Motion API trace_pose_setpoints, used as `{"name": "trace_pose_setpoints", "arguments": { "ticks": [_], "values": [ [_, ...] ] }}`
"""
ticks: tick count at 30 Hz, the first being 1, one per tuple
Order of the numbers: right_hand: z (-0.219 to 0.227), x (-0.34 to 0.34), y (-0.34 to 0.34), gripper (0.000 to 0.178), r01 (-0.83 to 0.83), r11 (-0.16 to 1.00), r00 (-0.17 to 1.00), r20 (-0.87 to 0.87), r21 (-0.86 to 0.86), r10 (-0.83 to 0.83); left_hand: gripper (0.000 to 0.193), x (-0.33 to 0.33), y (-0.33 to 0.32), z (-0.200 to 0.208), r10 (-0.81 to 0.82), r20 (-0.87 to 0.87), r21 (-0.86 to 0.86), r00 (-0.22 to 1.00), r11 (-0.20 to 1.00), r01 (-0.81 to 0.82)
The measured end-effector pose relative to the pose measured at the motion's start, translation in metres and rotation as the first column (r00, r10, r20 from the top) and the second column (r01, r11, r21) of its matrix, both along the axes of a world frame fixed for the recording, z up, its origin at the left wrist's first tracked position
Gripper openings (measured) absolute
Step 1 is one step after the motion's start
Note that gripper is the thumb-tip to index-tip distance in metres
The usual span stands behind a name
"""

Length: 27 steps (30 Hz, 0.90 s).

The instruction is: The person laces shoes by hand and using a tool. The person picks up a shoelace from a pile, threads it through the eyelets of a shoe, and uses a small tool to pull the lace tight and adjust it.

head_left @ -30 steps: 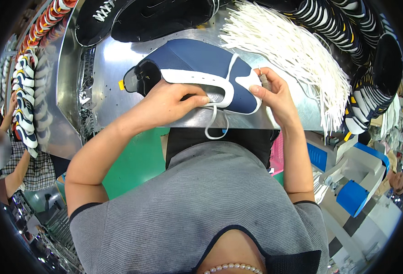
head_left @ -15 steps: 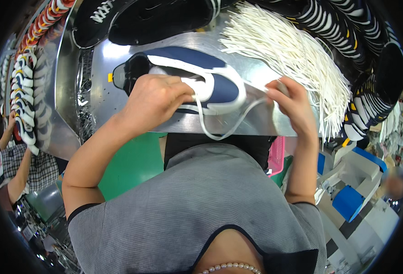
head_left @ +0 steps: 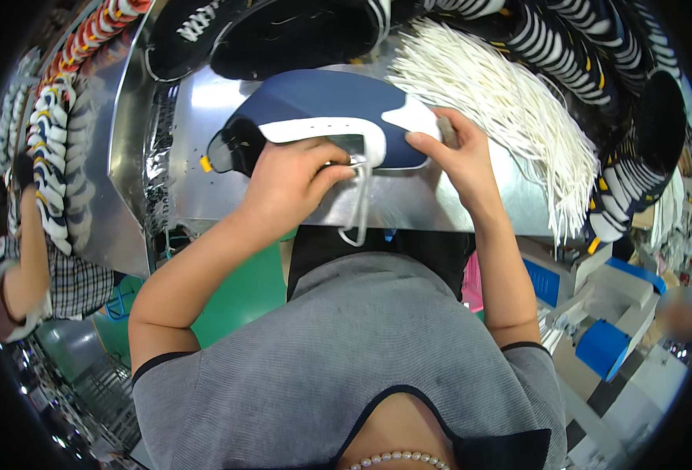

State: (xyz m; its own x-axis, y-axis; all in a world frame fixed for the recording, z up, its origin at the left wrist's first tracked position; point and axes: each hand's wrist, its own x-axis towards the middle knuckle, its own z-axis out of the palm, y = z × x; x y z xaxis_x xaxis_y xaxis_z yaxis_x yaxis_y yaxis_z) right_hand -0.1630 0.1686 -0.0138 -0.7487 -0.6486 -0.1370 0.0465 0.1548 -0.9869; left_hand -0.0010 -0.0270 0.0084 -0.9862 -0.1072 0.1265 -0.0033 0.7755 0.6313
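I have the navy-blue and white shoe upper (head_left: pixel 314 98) between both hands above the middle of the brushed-metal surface (head_left: pixel 420 205), tilted so that its opening faces the wearer; its toe end points right and its heel end, with a small yellow tab (head_left: pixel 205 164), points left; whether it rests on the metal I cannot tell.

My left hand (head_left: pixel 287 180) comes in from the lower left on a bent elbow, wrist fairly straight, back of the hand upward; its fingers curl into the opening and its thumb lies extended along the near edge, so this grip is nearly closed on the upper; whether the fingertips also pinch the thin white lace (head_left: pixel 363 192) I cannot tell; the lace hangs in a loop from the opening toward the wearer.

My right hand (head_left: pixel 465 160) rises from below with the forearm near upright; its thumb presses the toe and its fingers bend behind, a closed grip on that end; a small grey-brown piece (head_left: pixel 447 131) sits at these fingers, its kind unclear.

Beyond lies a fanned bundle of white laces (head_left: pixel 495 110); left of it, a large black shoe upper (head_left: pixel 291 39).
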Motion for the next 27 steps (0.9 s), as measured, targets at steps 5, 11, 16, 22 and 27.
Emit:
{"name": "trace_pose_setpoints", "arguments": {
  "ticks": [5, 11, 16, 22, 27],
  "values": [
    [-0.010, 0.015, -0.004, 0.042, 0.083, 0.996, 0.990, -0.121, 0.029, -0.079, 0.036, -0.015, -0.006, 0.017, 0.048, 0.659, 0.459, 0.750, 0.765, -0.452],
    [-0.020, 0.014, -0.002, 0.054, 0.086, 0.974, 0.976, -0.215, 0.210, -0.040, 0.012, -0.038, -0.016, -0.004, -0.106, 0.619, 0.559, 0.778, 0.755, -0.341],
    [-0.016, -0.002, 0.003, 0.051, 0.013, 0.963, 0.995, 0.091, 0.271, -0.039, 0.013, -0.042, -0.029, -0.023, 0.181, 0.436, 0.122, 0.882, 0.959, -0.257],
    [-0.017, -0.005, 0.004, 0.048, -0.004, 0.983, 0.989, 0.143, 0.182, -0.022, 0.015, -0.040, -0.015, -0.022, 0.065, 0.177, 0.222, 0.982, 0.970, -0.104],
    [-0.021, -0.008, 0.015, 0.045, -0.006, 0.986, 0.988, 0.155, 0.168, -0.021, 0.013, -0.034, -0.026, -0.005, 0.158, -0.027, -0.094, 0.987, 0.983, -0.160]
  ]
}}
